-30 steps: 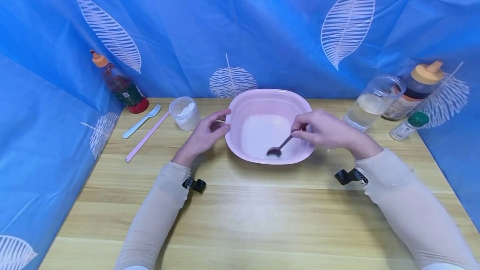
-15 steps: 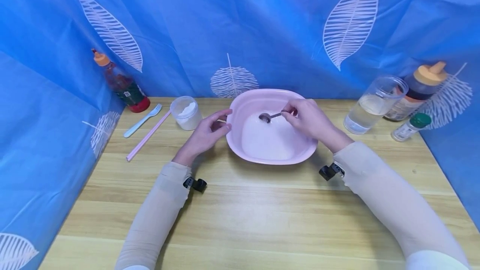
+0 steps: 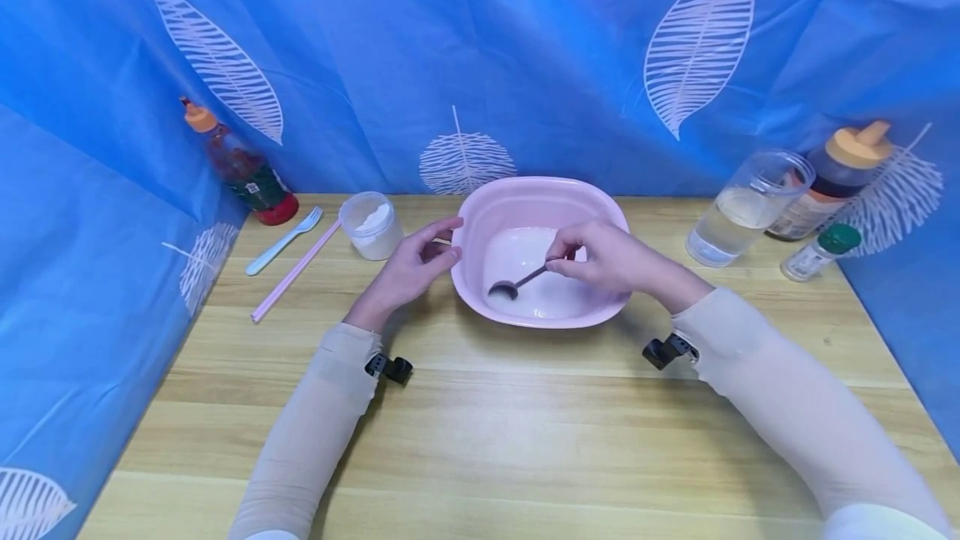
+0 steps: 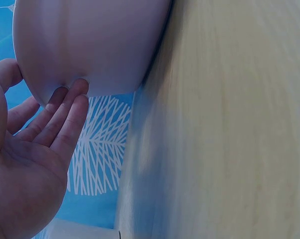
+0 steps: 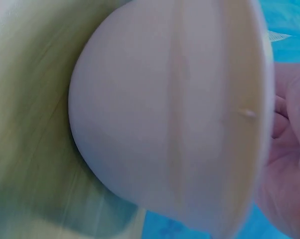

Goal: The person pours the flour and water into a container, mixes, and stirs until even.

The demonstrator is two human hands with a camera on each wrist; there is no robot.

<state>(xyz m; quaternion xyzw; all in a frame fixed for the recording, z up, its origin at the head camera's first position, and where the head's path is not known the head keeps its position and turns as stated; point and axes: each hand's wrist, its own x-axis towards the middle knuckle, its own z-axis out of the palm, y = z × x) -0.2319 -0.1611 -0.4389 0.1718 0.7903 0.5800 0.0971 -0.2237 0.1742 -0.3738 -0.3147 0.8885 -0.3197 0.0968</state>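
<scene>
A pink basin (image 3: 540,187) stands on the table with a white, shiny layer in its bottom; I cannot tell exactly what that is. At its left end my left hand (image 3: 405,273) holds the rim, thumb on the near side; in the left wrist view its fingertips (image 4: 79,87) lie under the rim against the outer wall. My right hand (image 3: 600,257) reaches over the right rim and pinches the handle of a dark spoon (image 3: 529,276). The spoon's bowl is low in the basin, at the near left of the white contents. In the right wrist view the basin wall hides the spoon.
Left of the basin are a jar of white powder (image 3: 371,227), a pair of pink chopsticks (image 3: 295,272), a light blue fork (image 3: 285,242) and a red sauce bottle (image 3: 251,173). On the right stand a cup of clear liquid (image 3: 738,215), a dark sauce bottle (image 3: 840,177) and a green-capped shaker (image 3: 820,253).
The spoon has moved round inside the basin, from the near side to the far side and then to the near left, my right hand travelling with it. My left hand has kept its place.
</scene>
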